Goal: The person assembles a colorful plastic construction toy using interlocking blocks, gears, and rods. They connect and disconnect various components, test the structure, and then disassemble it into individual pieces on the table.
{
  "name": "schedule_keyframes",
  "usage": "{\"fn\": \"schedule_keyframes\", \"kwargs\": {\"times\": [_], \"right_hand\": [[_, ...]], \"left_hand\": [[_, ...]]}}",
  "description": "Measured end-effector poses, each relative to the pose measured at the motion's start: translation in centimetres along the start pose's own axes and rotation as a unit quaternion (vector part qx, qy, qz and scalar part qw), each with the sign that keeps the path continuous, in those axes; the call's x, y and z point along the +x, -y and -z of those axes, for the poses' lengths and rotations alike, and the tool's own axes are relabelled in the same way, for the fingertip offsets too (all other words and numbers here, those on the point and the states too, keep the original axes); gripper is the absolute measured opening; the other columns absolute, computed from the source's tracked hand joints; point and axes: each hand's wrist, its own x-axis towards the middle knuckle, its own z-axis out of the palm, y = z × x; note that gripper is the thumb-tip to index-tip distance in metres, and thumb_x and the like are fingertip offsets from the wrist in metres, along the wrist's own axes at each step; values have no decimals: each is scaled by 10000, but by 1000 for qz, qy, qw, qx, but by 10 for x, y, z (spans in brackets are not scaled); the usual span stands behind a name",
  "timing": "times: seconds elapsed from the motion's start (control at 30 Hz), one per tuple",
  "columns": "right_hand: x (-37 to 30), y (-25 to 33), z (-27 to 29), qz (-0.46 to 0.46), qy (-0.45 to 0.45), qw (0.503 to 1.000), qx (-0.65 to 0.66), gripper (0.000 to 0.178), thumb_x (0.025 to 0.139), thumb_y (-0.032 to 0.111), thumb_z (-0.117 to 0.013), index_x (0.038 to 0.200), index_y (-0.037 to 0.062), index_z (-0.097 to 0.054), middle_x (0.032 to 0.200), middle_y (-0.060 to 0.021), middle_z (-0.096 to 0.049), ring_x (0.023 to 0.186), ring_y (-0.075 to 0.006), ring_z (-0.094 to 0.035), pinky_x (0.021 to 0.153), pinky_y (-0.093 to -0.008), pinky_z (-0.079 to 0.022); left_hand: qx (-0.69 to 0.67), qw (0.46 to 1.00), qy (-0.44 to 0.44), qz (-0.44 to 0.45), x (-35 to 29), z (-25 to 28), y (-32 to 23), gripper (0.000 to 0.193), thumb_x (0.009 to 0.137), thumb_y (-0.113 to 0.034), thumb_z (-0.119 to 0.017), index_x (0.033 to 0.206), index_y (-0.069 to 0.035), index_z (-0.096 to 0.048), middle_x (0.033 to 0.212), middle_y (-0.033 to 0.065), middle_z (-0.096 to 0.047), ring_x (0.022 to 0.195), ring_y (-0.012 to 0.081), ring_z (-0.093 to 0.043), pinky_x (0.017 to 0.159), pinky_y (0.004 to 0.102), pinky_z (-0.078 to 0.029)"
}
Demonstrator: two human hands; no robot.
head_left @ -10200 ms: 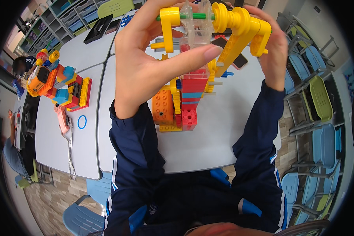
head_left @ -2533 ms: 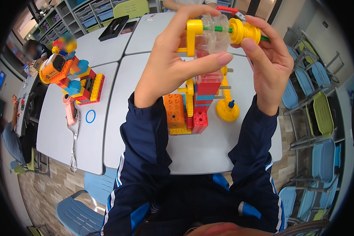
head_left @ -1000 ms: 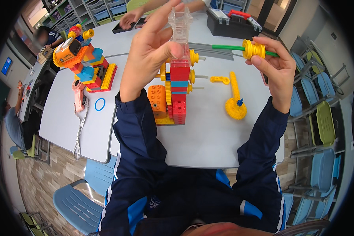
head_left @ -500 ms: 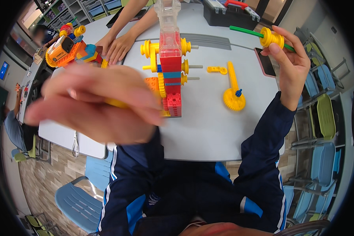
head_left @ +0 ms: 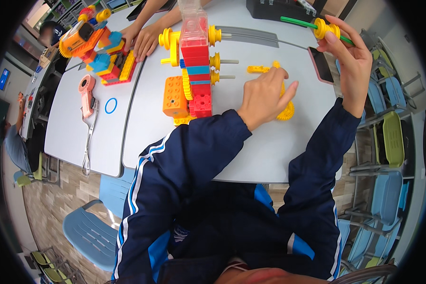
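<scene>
Where left hand point(head_left: 265, 98) curls, yellow beam point(head_left: 283, 89) lies beneath.

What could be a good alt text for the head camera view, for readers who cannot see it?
A person's right hand holds a yellow spool on a green rod; the left hand is over a yellow beam with a gear on a table. To the left stands a brick tower; farther left, another person's hands are at a second brick model.
</scene>
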Motion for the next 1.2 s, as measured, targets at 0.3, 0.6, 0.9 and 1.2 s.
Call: {"fn": "schedule_keyframes", "kwargs": {"times": [0.3, 0.6, 0.9, 1.2], "right_hand": [[-9, 18, -10, -25, 188, 982, -23, 335, 847, 74, -751, 1170, 26, -678, 1107, -74, -681, 978, -145, -668, 858, -257, -538], [-16, 32, -22, -57, 215, 975, -10, 342, 835, 64, -760, 1165, 21, -678, 1124, -59, -676, 978, -143, -662, 900, -278, -530], [-55, -4, -44, 0, 141, 990, -26, 348, 827, 69, -774, 1158, 13, -682, 1139, -97, -682, 978, -160, -667, 840, -280, -555], [-92, -46, -45, -32, 2, 999, 30, 366, 834, -1, -749, 1186, -24, -652, 1083, -105, -670, 891, -143, -662, 749, -262, -573]], "left_hand": [[12, 995, 83, 54, -21, -23, 31, 324, 981, -320, -516, 1098, -27, -589, 1076, 125, -559, 934, 283, -621, 746, 408, -496], [12, 1000, 24, 14, -25, -31, 42, 296, 955, -249, -537, 1154, -33, -571, 1192, 171, -476, 1063, 351, -480, 898, 452, -425], [-72, 995, 74, -6, -31, -38, 52, 499, 691, 114, -646, 1153, -45, -547, 1221, 188, -483, 1118, 394, -467, 950, 477, -404], [-121, 991, 58, 2, -24, -50, 72, 323, 820, -12, -576, 1139, -55, -584, 1246, 157, -523, 1209, 368, -434, 1021, 463, -361]]}}
